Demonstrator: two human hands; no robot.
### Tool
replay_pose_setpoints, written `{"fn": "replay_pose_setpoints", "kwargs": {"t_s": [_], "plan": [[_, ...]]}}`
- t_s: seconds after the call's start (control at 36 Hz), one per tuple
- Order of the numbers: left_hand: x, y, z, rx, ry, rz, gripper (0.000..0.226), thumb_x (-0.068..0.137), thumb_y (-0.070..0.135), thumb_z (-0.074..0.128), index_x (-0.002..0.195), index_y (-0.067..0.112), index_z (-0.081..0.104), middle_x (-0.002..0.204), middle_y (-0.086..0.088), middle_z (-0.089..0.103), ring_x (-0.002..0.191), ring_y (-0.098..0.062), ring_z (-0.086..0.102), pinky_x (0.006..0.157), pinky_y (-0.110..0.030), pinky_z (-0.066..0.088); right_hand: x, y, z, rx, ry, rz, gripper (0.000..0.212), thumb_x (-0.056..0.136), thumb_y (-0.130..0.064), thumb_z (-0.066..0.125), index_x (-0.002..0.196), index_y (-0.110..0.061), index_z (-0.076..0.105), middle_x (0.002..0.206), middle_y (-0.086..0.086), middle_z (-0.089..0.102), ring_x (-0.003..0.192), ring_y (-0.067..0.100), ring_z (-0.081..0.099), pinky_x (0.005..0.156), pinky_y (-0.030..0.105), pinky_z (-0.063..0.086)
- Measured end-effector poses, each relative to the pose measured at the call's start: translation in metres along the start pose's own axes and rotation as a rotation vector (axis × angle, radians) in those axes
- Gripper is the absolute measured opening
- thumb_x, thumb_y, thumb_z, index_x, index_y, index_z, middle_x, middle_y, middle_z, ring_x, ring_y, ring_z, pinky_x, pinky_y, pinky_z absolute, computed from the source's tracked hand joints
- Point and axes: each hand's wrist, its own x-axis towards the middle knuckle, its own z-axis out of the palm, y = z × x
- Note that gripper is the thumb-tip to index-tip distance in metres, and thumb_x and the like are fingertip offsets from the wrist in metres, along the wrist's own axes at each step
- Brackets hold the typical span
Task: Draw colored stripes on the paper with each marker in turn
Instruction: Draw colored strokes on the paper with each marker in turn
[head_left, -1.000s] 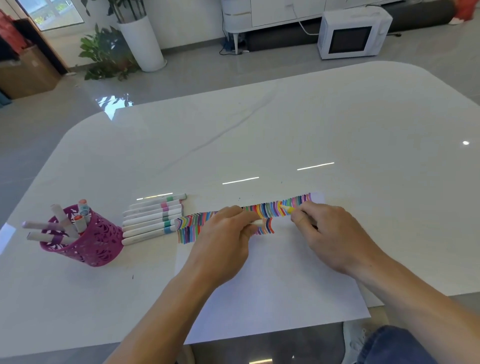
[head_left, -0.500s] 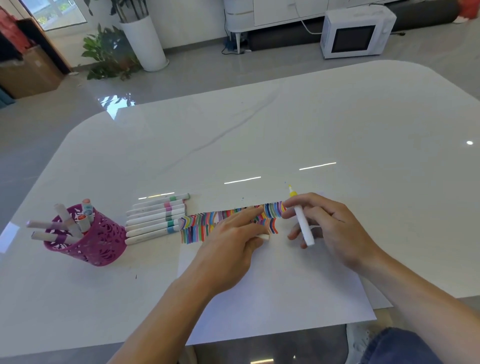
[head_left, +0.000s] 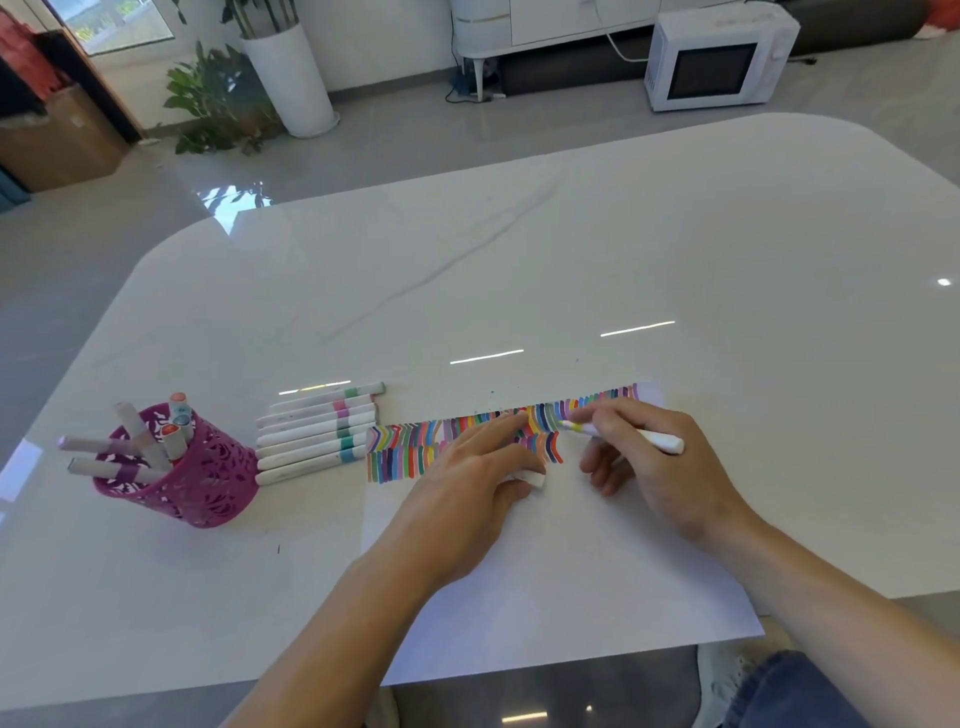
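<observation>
The right hand (head_left: 654, 467) is curled round a marker (head_left: 661, 441), thumb and forefinger pinching it near the front. The barrel lies almost flat and points left, and the yellow tip rests among the stripes (head_left: 405, 447) at the far edge of the paper (head_left: 571, 571). The left hand (head_left: 467, 483) lies palm down on the sheet with its fingers stretched over the stripes, pressing it flat. A white cap (head_left: 531, 478) pokes out from under the thumb side and seems to be pinched there.

The paper is plain and white, with its near edge overhanging the table (head_left: 675, 234) – a glossy pale slab with rounded corners and faint grey veins. The stripes are short curved strokes in many colours, packed in rows; the left fingers hide the middle of the band.

Just left of the sheet, a row of white markers (head_left: 317, 431) lies side by side, each with a coloured band. Further left a magenta cut-out cup (head_left: 208, 483) leans, with more pens (head_left: 140, 441) sticking out of it. On the floor beyond stand a white microwave (head_left: 719, 60), a tall white pot (head_left: 291, 73) with a plant, and a cardboard box (head_left: 57, 140).
</observation>
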Motion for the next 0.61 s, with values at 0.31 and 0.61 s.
{"fn": "replay_pose_setpoints", "kwargs": {"t_s": [0.31, 0.61], "plan": [[0.0001, -0.0028, 0.0012, 0.012, -0.003, -0.012, 0.022, 0.102, 0.027, 0.054, 0.117, 0.038, 0.065, 0.156, 0.019, 0.035, 0.143, -0.003, 0.027, 0.097, 0.006, 0.002, -0.0023, 0.0038, 0.0013, -0.005, 0.098, 0.004, 0.012, 0.092, 0.002, 0.065, 0.084, -0.002, 0.057, 0.069, 0.017, 0.073, 0.059, 0.031, 0.068, 0.061, 0.045, 0.058], [0.0007, -0.0056, 0.0034, 0.000, 0.012, -0.001, 0.024, 0.103, 0.024, 0.052, 0.118, 0.038, 0.065, 0.156, 0.018, 0.037, 0.146, -0.004, 0.024, 0.110, -0.009, 0.013, -0.0026, 0.0054, 0.0039, -0.086, 0.105, -0.016, 0.014, 0.092, -0.006, 0.069, 0.085, -0.003, 0.057, 0.070, 0.013, 0.074, 0.065, 0.034, 0.071, 0.065, 0.047, 0.060]]}}
